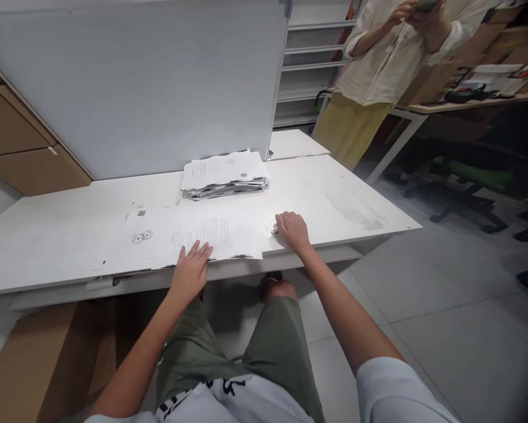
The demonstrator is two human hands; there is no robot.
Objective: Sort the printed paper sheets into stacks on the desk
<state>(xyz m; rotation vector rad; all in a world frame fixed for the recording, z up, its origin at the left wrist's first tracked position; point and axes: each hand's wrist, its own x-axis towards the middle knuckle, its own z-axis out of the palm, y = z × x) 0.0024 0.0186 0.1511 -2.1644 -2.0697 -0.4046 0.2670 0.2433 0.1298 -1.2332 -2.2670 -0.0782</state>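
Observation:
My left hand (191, 271) lies flat with its fingers spread on a printed sheet of paper (241, 238) at the front edge of the white desk (308, 188). Printed text shows on the sheet's right part. Two round drawings and a small dark square are printed farther left, and I cannot tell whether that is the same sheet. Just right of the sheet, my right hand (293, 230) is closed and rests on the desk. A small, pale, shiny thing sticks out at its left side; its kind is unclear. Behind both hands sits a pile of printed papers (226, 170) with uneven edges.
A large grey-white panel (149, 88) stands along the back of the desk. Cardboard boxes (21, 129) are at the left, and another box (39, 358) is under the desk. At the right stand a person (378, 64) holding something dark, a second table and office chairs.

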